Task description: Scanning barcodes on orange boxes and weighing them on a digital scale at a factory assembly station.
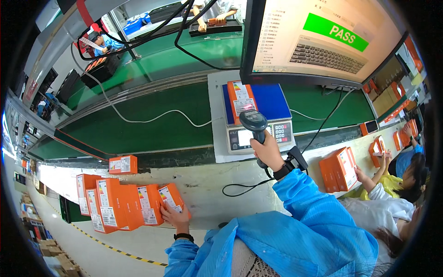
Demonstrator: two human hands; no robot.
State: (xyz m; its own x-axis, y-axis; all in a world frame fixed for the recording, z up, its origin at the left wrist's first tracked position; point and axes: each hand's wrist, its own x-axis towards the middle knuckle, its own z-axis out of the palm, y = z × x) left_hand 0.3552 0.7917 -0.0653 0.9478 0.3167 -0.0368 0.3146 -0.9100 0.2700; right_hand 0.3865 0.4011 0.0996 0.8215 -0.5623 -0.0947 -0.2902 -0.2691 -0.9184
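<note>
My right hand [268, 151] is wrapped round the handle of a dark barcode scanner [253, 120]. The scanner's head is over the near edge of an orange box [241, 98] with white labels, which lies on the blue plate of a weighing scale [273, 104]. Lower left, my left hand [176, 217] grips another labelled orange box [170, 196], fingers on its face and thumb near its side. That box is at the right end of a row of similar orange boxes [109, 203], standing close together on the pale bench.
A monitor [318, 41] overhangs the scale, with a green banner on screen. Behind runs a green conveyor [157, 134]; a white cable [124, 119] crosses it. A single orange box [123, 165] lies beyond the row. At right, co-workers handle orange boxes [338, 170]. A black cable loops on the bench.
</note>
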